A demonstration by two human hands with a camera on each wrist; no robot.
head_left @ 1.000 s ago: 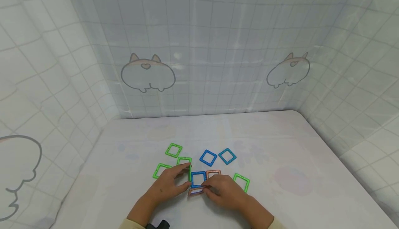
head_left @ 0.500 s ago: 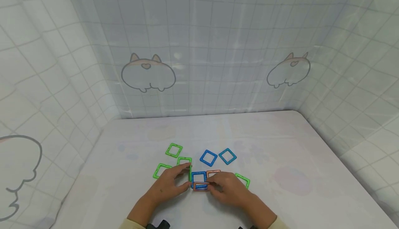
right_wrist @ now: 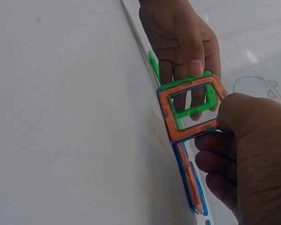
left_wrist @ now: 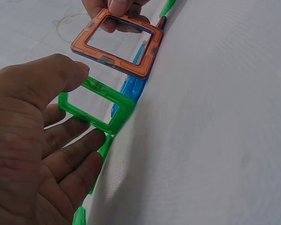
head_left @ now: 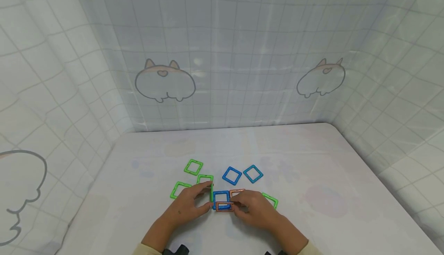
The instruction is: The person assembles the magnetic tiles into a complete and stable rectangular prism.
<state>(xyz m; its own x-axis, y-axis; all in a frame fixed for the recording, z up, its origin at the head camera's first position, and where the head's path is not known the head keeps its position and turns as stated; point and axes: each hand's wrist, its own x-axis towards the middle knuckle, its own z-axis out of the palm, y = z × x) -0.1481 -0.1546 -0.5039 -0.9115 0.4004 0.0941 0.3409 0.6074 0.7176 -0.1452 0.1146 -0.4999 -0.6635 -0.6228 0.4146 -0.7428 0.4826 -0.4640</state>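
Observation:
My left hand (head_left: pixel 189 205) pinches a green square magnetic tile (left_wrist: pixel 121 119) between thumb and fingers; the tile stands upright at the left edge of a flat blue tile (head_left: pixel 221 192). Across from it, my right hand (head_left: pixel 256 210) grips an orange square tile (right_wrist: pixel 167 115) by one side, thumb on the near face. That orange tile is held upright at the blue tile's front edge. In the head view its left side comes close to the green tile; whether they touch I cannot tell. A second orange tile (head_left: pixel 237 190) lies flat right of the blue one, partly under the right hand.
Green tiles (head_left: pixel 187 165) lie flat at the left, one (head_left: pixel 205 176) just behind the upright green one. Two blue tiles, one darker (head_left: pixel 226 172) and one lighter (head_left: pixel 258 170), lie farther back. Another green tile (head_left: pixel 275 203) sits right of the right hand. Patterned curtains surround the white table (head_left: pixel 312 158).
The right hand has tipped the orange tile from slanting outward to upright at the blue tile's front edge, shifting it slightly right. The left hand stays in place.

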